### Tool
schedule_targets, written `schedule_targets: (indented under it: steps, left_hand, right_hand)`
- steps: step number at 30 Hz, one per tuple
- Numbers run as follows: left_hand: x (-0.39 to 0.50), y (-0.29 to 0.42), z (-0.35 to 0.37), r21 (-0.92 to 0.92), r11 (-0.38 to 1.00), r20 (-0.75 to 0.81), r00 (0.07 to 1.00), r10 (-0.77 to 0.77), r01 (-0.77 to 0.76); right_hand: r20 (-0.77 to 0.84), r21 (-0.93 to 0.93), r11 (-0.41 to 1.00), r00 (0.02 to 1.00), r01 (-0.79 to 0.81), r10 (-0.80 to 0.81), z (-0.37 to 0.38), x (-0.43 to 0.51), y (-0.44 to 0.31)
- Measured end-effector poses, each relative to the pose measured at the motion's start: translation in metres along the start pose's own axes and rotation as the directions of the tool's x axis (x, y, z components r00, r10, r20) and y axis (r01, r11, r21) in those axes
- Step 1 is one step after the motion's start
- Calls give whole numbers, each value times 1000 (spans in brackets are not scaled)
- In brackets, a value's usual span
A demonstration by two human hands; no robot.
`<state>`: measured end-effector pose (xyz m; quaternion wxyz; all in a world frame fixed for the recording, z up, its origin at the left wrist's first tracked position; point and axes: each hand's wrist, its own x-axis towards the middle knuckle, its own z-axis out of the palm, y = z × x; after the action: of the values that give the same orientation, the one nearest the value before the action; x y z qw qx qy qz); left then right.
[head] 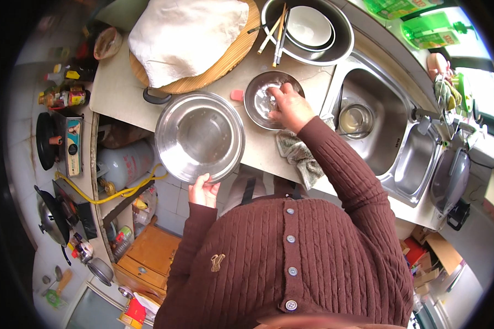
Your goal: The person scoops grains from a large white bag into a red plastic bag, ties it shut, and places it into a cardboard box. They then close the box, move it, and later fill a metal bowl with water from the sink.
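Note:
My left hand (pixel 203 192) grips the near rim of a wide stainless steel basin (pixel 199 137), its thumb over the edge. The basin overhangs the counter's front edge, and a black handle (pixel 156 97) shows by its far left rim. My right hand (pixel 291 105) reaches into a small steel bowl (pixel 255 113) on the counter, fingers and thumb apart near its shiny inside. I see nothing clearly held between them. A pink object (pixel 237 95) lies between the basin and the bowl. Below my right wrist, a crumpled patterned cloth (pixel 302 158) hangs over the counter edge.
White cloth (pixel 185 39) covers much of a round wooden board (pixel 234 55). Behind the bowl, a large basin (pixel 348 39) holds nested bowls (pixel 308 26), with chopsticks (pixel 279 37) across its rim. On the right, a double sink (pixel 389 119) contains a clear bowl (pixel 356 119).

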<state>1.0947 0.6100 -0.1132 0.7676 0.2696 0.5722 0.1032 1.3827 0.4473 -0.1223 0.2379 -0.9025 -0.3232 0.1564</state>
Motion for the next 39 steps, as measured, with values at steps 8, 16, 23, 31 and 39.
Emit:
schedule_targets:
  steps: [8, 16, 23, 31, 39]
  left_hand:
    - [-3, 0, 6, -30, 1000, 25, 1000, 6, -6]
    - [-5, 2, 7, -37, 999, 45, 999, 10, -9]
    - [-2, 0, 7, -43, 999, 51, 999, 7, -4]
    - [-3, 1, 7, -45, 999, 58, 998, 12, -9]
    - [-1, 0, 8, -32, 999, 20, 1000, 15, -15]
  right_hand:
    - [153, 174, 985, 988, -3, -24, -8, 6, 2]
    - [96, -58, 993, 991, 103, -97, 3, 5, -2]
    - [54, 119, 990, 995, 80, -87, -9, 4, 2]
    - [29, -88, 995, 998, 53, -50, -1, 6, -7]
    - [12, 91, 994, 998, 57, -58, 14, 14, -8]
